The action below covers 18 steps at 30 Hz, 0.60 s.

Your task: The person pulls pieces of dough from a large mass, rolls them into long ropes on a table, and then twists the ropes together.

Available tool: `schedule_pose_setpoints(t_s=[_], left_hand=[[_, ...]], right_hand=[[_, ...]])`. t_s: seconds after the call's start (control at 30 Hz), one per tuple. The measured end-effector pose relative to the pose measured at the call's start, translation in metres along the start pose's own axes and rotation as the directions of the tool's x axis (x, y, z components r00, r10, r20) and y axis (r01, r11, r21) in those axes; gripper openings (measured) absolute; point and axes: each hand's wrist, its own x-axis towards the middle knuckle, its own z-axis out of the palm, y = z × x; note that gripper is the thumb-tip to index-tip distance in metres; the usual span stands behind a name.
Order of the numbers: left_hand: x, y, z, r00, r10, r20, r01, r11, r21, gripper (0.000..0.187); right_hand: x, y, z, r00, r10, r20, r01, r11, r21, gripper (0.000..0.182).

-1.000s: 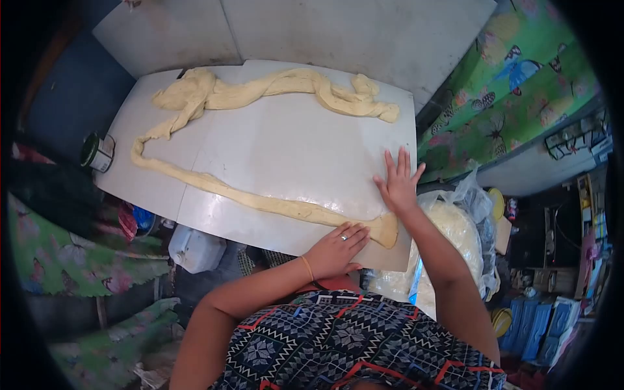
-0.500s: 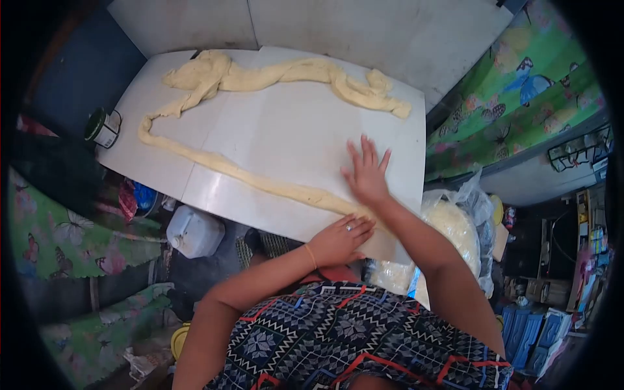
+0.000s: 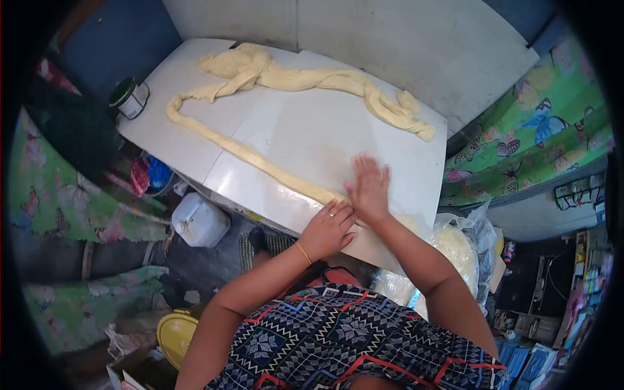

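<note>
- Both hands lay flat, fingers spread, on the near end of the long dough rope [image 3: 260, 159] on the white desk [image 3: 312, 130].
- Right hand [image 3: 369, 190] had slid in beside the left hand [image 3: 328, 229].
- Now both pressed the same spot.

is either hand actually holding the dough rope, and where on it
Neither grips it. The left hand and right hand lie flat, palms down, on the near end of the dough rope.

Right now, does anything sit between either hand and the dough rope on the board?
Nothing visible does. The left hand and right hand both lie flat on the near end of the dough rope on the white board.
</note>
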Motion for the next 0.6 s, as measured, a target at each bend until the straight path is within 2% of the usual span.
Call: schedule_pose_setpoints(t_s=[0.03, 0.07, 0.1, 0.17, 0.2, 0.23, 0.3, 0.33, 0.4, 0.5, 0.53, 0.57, 0.6], left_hand=[[-0.007, 0.004, 0.0, 1.0, 0.018, 0.007, -0.018, 1.0, -0.002, 0.052], [-0.007, 0.004, 0.003, 1.0, 0.016, 0.015, -0.016, 1.0, 0.003, 0.049], [-0.01, 0.008, 0.004, 0.999, 0.026, 0.03, -0.026, 1.0, 0.003, 0.049], [-0.003, 0.0, 0.002, 0.998, 0.005, 0.058, -0.006, 1.0, 0.014, 0.048], [-0.004, -0.001, 0.0, 0.999, 0.036, 0.036, -0.037, 0.999, 0.014, 0.047], [-0.007, -0.004, 0.005, 0.999, 0.032, -0.04, -0.032, 0.999, 0.015, 0.045], [-0.014, -0.001, 0.004, 0.999, 0.02, -0.044, -0.022, 0.998, -0.052, 0.044], [-0.015, 0.0, 0.003, 0.999, 0.007, -0.032, -0.008, 0.998, -0.061, 0.044], [-0.011, 0.003, -0.001, 0.999, -0.012, -0.053, 0.01, 0.998, -0.055, 0.042], [-0.01, -0.009, 0.001, 0.999, 0.033, -0.024, -0.035, 0.993, -0.109, 0.04], [-0.014, -0.009, 0.002, 0.992, 0.057, -0.113, -0.065, 0.995, -0.069, 0.042], [-0.018, -0.012, 0.005, 0.996, 0.086, 0.007, -0.085, 0.992, -0.088, 0.047], [-0.015, -0.011, 0.0, 0.998, 0.064, -0.013, -0.065, 0.994, -0.083, 0.048]], right_hand=[[-0.009, -0.003, 0.0, 0.995, 0.081, -0.056, -0.076, 0.993, 0.086, 0.07], [0.0, 0.004, 0.002, 0.993, 0.113, 0.03, -0.114, 0.993, 0.021, 0.07], [0.002, 0.005, 0.004, 0.991, 0.13, 0.028, -0.131, 0.991, 0.026, 0.07], [0.025, 0.007, 0.007, 0.998, -0.065, -0.004, 0.063, 0.981, -0.185, 0.07], [0.024, -0.002, 0.013, 1.0, -0.011, 0.016, 0.014, 0.984, -0.178, 0.067], [0.012, -0.018, 0.026, 0.998, -0.021, -0.051, 0.018, 0.997, -0.069, 0.065], [0.004, -0.02, 0.02, 0.993, -0.115, 0.017, 0.115, 0.993, 0.01, 0.066], [0.013, -0.018, 0.018, 0.993, -0.112, 0.034, 0.112, 0.994, 0.02, 0.066], [0.038, -0.013, 0.017, 0.993, -0.106, -0.044, 0.101, 0.989, -0.107, 0.068], [0.048, -0.034, 0.028, 1.0, -0.02, -0.017, 0.019, 0.998, -0.057, 0.066], [0.033, -0.048, 0.029, 0.993, -0.107, -0.045, 0.107, 0.994, -0.007, 0.064], [0.044, -0.047, 0.032, 0.99, -0.131, -0.047, 0.131, 0.991, -0.005, 0.064], [0.047, -0.045, 0.033, 1.0, -0.01, -0.013, 0.01, 1.0, 0.014, 0.064]])
